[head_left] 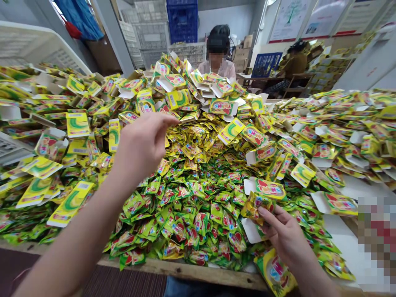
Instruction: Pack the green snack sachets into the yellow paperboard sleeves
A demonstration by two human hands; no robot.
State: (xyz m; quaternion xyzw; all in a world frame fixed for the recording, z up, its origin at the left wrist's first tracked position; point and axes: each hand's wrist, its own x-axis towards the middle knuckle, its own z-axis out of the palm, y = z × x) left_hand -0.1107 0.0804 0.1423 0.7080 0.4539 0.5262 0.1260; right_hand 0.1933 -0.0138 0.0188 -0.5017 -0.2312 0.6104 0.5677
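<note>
A large heap of small green-and-yellow foil sachets [198, 198] covers the wooden table [182, 268]. Flat and part-folded yellow printed cardboard boxes [179, 99] lie among them, mostly towards the back and sides. My left hand [142, 146] is raised above the heap, its fingertips pinched together with nothing visible between them. Low on the right, my right hand [286, 235] grips a small bunch of foil sachets [255, 206]. An open white-lined box [267, 189] lies just beyond those fingers, and another yellow box [275, 272] lies under the wrist.
A person in a pale top [216, 62] sits beyond the heap, and another person [295, 64] works at the back right. Stacked white crates [151, 35] and blue crates [182, 20] stand behind. A white basket [40, 45] sits at the left.
</note>
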